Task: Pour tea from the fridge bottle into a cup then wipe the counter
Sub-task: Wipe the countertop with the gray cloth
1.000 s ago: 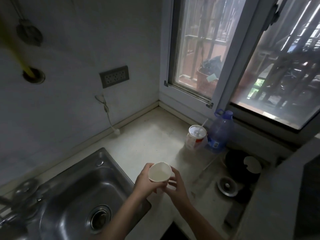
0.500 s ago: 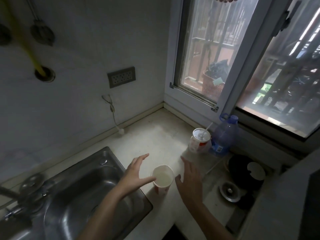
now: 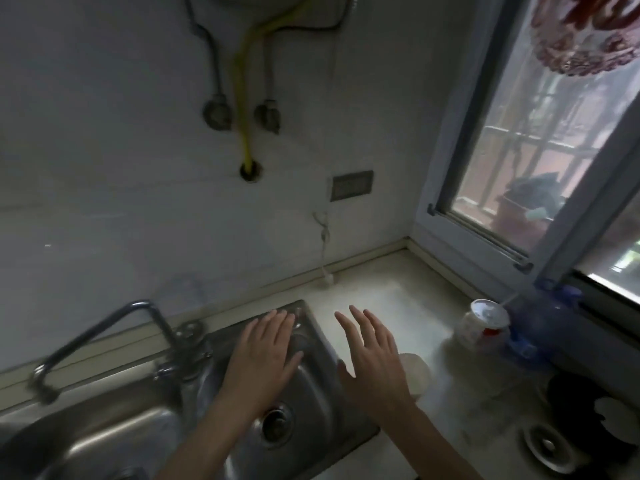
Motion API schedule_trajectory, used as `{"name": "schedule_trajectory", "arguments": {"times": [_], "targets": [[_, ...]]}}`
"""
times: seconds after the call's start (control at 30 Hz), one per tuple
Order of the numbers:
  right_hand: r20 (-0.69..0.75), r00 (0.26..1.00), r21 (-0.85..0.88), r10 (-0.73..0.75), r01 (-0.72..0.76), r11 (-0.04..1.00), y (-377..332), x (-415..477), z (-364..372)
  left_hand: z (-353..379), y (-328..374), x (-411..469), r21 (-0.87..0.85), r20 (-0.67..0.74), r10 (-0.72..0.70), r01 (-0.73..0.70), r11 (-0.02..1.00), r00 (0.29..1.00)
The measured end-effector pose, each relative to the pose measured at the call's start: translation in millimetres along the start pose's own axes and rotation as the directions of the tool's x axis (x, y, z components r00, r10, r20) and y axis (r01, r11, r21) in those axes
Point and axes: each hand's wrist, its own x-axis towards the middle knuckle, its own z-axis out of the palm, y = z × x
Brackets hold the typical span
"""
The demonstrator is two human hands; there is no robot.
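Note:
A white paper cup (image 3: 417, 374) stands upright on the pale counter (image 3: 377, 299), just right of the sink and partly hidden behind my right hand (image 3: 372, 358). That hand hovers open with fingers spread, close to the cup but holding nothing. My left hand (image 3: 265, 355) is open too, flat above the steel sink (image 3: 311, 382). No tea bottle from the fridge is in view.
A tap (image 3: 104, 337) stands at the sink's left rear. By the window sit a lidded takeaway cup with a straw (image 3: 483, 323) and a blue plastic bottle (image 3: 540, 320). A dark pan (image 3: 588, 403) and a round strainer (image 3: 545, 445) lie at right. A plug cord (image 3: 325, 258) hangs on the wall.
Both hands set the cup on the counter, let go and lifted away with fingers spread. The view swung left and up, bringing the tap and wall pipes into sight.

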Motion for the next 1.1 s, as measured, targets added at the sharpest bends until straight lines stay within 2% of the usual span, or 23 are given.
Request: {"name": "schedule_trajectory", "arguments": {"times": [0.3, 0.57, 0.63, 0.77, 0.87, 1.1], "targets": [[0.217, 0.956, 0.144, -0.199, 0.17, 0.975, -171.9, -12.6, 14.9, -48.4, -122.5, -129.2, 0.077, -0.06, -0.133, 0.137, 0.988, 0.989], [0.204, 0.932, 0.199, -0.3, 0.26, 0.945, -303.4, -36.8, 23.3, -76.1, -202.5, -229.9, 0.124, -0.072, -0.257, 0.265, 0.956, 0.964], [0.184, 0.925, 0.183, -0.331, 0.299, 0.937, -327.6, -40.2, 24.2, -81.4, -215.9, -247.9, 0.132, -0.122, -0.286, 0.301, 0.945, 0.95], [0.198, 0.891, 0.211, -0.41, 0.369, 0.905, -368.3, -50.4, 27.8, -89.2, -234.5, -288.0, 0.08, -0.138, -0.366, 0.379, 0.922, 0.92], [0.212, 0.851, 0.201, -0.48, 0.442, 0.874, -392.7, -54.0, 29.9, -96.5, -244.9, -314.3, 0.09, -0.174, -0.422, 0.441, 0.893, 0.89], [0.094, 0.786, 0.265, -0.611, 0.572, 0.776, -432.7, -56.6, 22.0, -116.5, -249.7, -365.2, 0.13, -0.244, -0.574, 0.613, 0.78, 0.782]]}}
